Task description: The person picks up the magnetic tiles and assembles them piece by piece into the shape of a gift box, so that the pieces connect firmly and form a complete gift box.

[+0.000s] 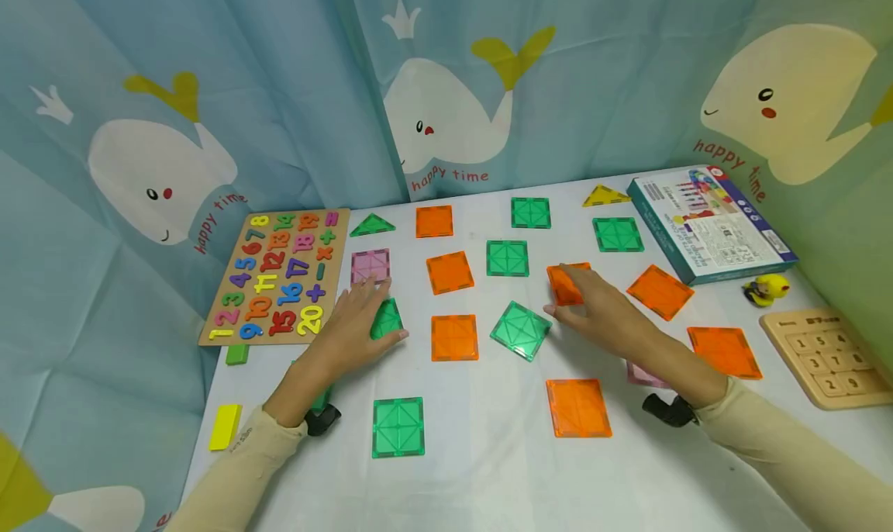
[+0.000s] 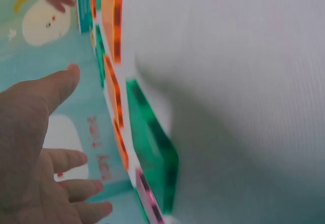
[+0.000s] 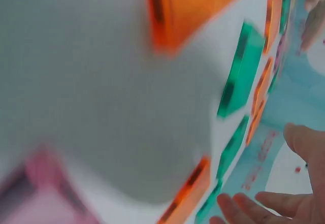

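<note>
Flat hands on tiles, nothing grasped.
Left hand point(image 1: 352, 326) covered green translucent plastic square tile point(image 1: 386, 319); right hand point(image 1: 601, 312) covered orange one point(image 1: 567, 283) at its 11 o'clock. Likely light, rigid, slick; edges suit pinching.

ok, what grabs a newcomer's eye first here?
Bright orange and green square tiles lie scattered over the white table. At the middle, the left hand lies on a green tile and the right hand on an orange tile. A number puzzle board lies at the left edge, with whale-print curtains behind.
</note>
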A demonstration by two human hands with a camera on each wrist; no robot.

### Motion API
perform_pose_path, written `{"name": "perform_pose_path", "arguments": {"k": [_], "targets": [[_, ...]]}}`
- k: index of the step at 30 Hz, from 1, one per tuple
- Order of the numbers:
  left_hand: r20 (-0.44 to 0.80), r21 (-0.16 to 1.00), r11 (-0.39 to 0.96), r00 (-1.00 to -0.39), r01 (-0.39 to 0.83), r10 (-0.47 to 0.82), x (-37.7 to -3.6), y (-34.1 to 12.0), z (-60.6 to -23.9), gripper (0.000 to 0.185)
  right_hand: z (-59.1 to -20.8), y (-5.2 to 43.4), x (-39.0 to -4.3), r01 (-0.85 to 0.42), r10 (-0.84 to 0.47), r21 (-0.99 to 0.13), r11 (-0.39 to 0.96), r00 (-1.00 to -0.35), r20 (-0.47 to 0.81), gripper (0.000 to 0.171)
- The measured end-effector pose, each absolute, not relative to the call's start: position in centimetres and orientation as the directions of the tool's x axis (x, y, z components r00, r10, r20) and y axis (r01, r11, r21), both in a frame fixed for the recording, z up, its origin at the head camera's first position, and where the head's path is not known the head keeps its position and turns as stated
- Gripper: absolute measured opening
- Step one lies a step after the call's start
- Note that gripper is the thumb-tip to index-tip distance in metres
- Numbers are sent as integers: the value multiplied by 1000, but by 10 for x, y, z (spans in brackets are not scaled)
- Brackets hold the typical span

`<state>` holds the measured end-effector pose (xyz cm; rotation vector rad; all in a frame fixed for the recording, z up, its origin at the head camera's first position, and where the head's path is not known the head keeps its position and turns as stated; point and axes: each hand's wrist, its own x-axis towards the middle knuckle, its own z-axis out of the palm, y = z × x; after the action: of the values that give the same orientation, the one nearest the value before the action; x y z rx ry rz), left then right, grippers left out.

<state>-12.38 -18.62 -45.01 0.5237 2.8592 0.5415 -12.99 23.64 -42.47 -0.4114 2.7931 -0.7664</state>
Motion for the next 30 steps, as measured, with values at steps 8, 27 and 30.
{"name": "perform_pose_path", "arguments": {"k": [8,27,30], "targets": [[-65,403,788,-845,465,531,-114,-155,-454,80,-439,207,-107,-313,-398,-487,815,-914,-79,81],[-132,410,745,-774,526,620,-108,-123,-463,60,-449,203,-118,-493,-545,-358,793,-837,-54,71],[-138,417,747,-776,518,615,-112,-121,-464,59,-448,206,-124,-547,-600,-369,751,-799,-35,67]]}}
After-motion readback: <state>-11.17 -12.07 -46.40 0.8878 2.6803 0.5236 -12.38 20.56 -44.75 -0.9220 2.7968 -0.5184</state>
